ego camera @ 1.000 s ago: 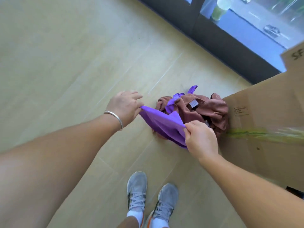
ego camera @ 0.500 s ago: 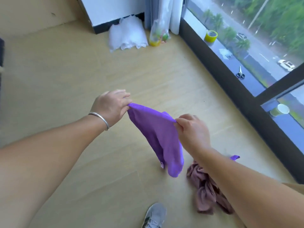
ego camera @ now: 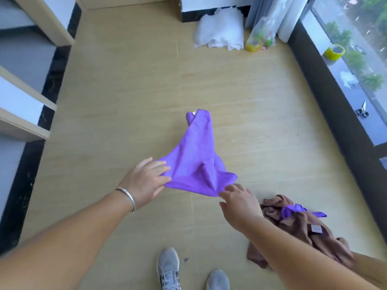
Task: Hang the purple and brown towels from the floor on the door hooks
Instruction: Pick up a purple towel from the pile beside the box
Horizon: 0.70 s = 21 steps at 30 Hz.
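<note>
Step in hand: lifting the purple towel (ego camera: 196, 162). Left hand (ego camera: 146, 181) pinches its edge; right hand (ego camera: 238, 203) touches it, grip undeterminable. Next: locate its hanging loop; brown towel (ego camera: 299, 233) lies lower right.

Bright daylight from the window (ego camera: 356, 65) at right; soft shadows, wide-angle edge bending, slight motion blur

Open floor (ego camera: 125, 91) lay ahead and left of the 2 hands. A brown towel (ego camera: 297, 233) crowded the right; white sheeting (ego camera: 219, 30), a bag (ego camera: 261, 36) and steps (ego camera: 23, 84) lined the edges.
</note>
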Tool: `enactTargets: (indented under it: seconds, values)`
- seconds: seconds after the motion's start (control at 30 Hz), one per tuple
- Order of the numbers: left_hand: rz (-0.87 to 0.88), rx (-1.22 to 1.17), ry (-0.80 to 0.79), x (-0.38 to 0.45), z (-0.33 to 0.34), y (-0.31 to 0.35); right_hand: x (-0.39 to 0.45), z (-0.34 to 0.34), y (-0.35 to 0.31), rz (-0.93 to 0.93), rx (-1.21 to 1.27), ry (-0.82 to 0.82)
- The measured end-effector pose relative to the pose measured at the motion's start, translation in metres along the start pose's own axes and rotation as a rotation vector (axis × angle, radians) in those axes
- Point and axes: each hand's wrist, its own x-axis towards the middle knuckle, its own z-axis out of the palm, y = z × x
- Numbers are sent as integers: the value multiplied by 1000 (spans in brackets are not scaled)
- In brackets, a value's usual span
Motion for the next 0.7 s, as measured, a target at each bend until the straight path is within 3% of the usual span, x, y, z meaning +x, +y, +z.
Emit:
enactTargets:
  seconds: [0.1,0.2,0.5,0.7]
  values:
    - [-185,31,-481,-45,56,28,-23,53,-5,31,-19,-200]
    - [-297,-2,-721,-82,120,43,-30,95,-4,57,-50,-295]
    - [-404,-94,-643,-95,247,47,14,193,5,146,-88,-304]
    - [-315,-137,-589,-72,354,35,72,274,33,143,-134,-261]
